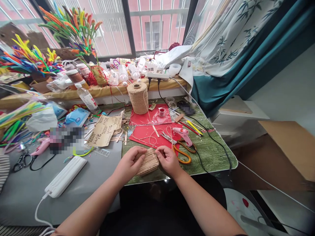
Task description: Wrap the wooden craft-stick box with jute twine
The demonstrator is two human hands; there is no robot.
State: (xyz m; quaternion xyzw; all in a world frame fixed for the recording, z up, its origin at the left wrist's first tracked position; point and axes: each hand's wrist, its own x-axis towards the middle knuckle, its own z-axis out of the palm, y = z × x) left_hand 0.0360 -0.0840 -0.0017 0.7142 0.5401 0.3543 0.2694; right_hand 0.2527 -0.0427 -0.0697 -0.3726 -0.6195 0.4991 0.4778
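A small twine-wrapped piece (148, 163) lies near the front edge of the green table, between my two hands. My left hand (131, 161) grips its left side with thumb and fingers. At its right corner, my right hand (168, 160) has thumb and fingertips pinched together; whatever they hold is too small to make out. Behind stands a large spool of twine (137, 100), its loose strand looping over red sheets (145, 136). Orange-handled scissors (183, 157) and a pink glue gun (183, 135) lie just beyond my right hand.
Sandpaper sheets (104, 132), wooden sticks and a white power strip (66, 176) are to the left. A bottle (86, 98) leans near the sill. Black cables cross the table's right side, near pens (192, 126) and a phone (186, 107).
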